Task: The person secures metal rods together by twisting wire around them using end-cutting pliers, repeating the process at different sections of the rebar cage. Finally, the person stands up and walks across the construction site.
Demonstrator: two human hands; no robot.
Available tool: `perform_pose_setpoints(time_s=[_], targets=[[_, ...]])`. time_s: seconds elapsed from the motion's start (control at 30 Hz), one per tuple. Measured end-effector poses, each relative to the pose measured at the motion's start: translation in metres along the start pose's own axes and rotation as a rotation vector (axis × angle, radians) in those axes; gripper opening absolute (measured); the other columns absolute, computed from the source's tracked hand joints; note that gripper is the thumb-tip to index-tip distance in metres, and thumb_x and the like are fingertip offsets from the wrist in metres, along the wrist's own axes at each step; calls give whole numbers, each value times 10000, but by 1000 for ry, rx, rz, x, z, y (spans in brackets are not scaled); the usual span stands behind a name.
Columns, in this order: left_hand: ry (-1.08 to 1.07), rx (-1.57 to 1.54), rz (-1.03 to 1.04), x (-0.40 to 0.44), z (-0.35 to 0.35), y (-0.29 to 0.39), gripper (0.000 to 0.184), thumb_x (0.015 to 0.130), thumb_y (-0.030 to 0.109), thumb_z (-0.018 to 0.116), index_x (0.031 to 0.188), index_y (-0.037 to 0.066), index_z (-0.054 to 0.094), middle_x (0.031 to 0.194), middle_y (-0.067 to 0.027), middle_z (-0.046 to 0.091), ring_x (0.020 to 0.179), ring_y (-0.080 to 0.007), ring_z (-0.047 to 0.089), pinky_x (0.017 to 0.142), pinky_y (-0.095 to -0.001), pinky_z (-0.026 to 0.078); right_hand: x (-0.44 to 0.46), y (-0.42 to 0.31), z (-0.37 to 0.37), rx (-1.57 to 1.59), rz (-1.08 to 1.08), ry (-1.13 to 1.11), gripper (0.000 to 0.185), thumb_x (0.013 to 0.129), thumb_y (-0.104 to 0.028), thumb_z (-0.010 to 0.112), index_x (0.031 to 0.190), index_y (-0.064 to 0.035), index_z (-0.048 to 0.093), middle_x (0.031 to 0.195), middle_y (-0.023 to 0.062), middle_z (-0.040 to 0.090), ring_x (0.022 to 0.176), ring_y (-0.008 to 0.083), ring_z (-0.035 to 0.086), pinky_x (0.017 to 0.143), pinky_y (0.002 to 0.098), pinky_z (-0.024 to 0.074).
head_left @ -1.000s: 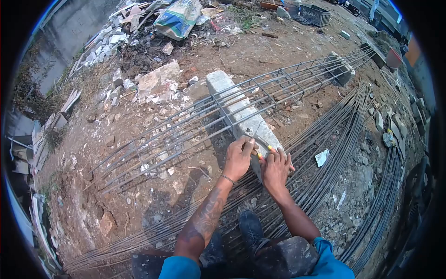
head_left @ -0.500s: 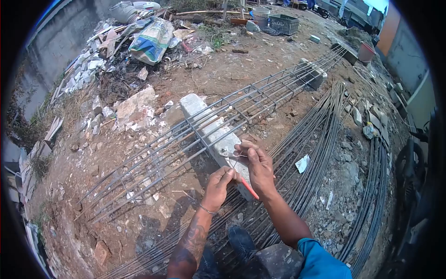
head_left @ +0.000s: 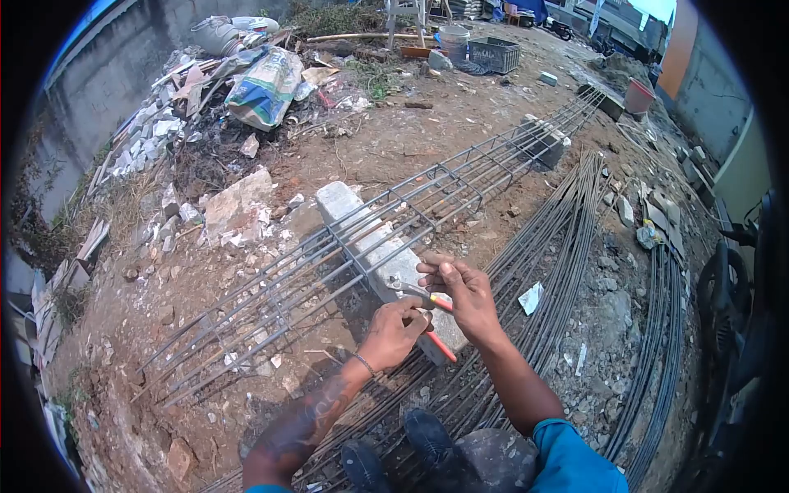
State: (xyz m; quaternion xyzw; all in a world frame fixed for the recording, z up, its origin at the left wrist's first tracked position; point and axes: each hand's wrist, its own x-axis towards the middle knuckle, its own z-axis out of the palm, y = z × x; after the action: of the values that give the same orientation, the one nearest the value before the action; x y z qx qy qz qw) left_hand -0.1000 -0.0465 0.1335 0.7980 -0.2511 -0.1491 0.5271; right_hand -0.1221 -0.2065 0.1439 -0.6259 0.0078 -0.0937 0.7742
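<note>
A pair of pincers [head_left: 441, 303] with red handle grips is between my two hands, over the concrete post. Its metal head points up and left, and its handles are spread apart. My right hand [head_left: 467, 302] has the upper handle against its palm, with the index finger and thumb raised. My left hand [head_left: 397, 332] is closed with bent fingers around the lower handle, whose red end sticks out below. Just beyond my hands, a long rebar cage [head_left: 362, 255] lies across the concrete post [head_left: 341, 201]. Whether I also hold wire is too small to tell.
Loose rebar rods [head_left: 546, 255] lie on the ground to the right, and another rod bundle [head_left: 653, 353] lies farther right. A second block [head_left: 544, 141] supports the cage's far part. Rubble and a sack [head_left: 265, 86] are at back left. My shoes [head_left: 427, 435] are below.
The pincers' handles have spread apart, and the upper one now shows by my right hand. My left hand has turned and its elbow has swung outward to the left.
</note>
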Motion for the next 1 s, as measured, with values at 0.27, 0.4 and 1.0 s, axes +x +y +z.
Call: perform_pose_setpoints(time_s=[0.27, 0.4, 1.0], targets=[[121, 256, 185, -40, -74, 45, 171, 866, 81, 514, 949, -38, 604, 728, -162, 620, 637, -276, 617, 627, -371, 486, 25, -60, 70, -208, -42, -260, 361, 1007, -247, 434, 1139, 66, 558, 925, 125, 657, 839, 179, 638, 801, 315, 518], [507, 246, 314, -98, -44, -27, 168, 850, 61, 542, 946, -70, 587, 777, -245, 597, 708, -402, 605, 633, -438, 461, 12, -21, 104, -429, 105, -415, 333, 1013, -200, 404, 1105, 79, 560, 803, 100, 651, 722, 149, 638, 700, 283, 521], [344, 167, -388, -145, -57, -114, 197, 837, 150, 614, 957, -3, 647, 851, -209, 668, 755, -332, 666, 696, -382, 511, -36, 181, 137, -300, 462, -386, 229, 964, -121, 490, 1082, 69, 535, 777, 61, 634, 625, 95, 573, 554, 254, 469]])
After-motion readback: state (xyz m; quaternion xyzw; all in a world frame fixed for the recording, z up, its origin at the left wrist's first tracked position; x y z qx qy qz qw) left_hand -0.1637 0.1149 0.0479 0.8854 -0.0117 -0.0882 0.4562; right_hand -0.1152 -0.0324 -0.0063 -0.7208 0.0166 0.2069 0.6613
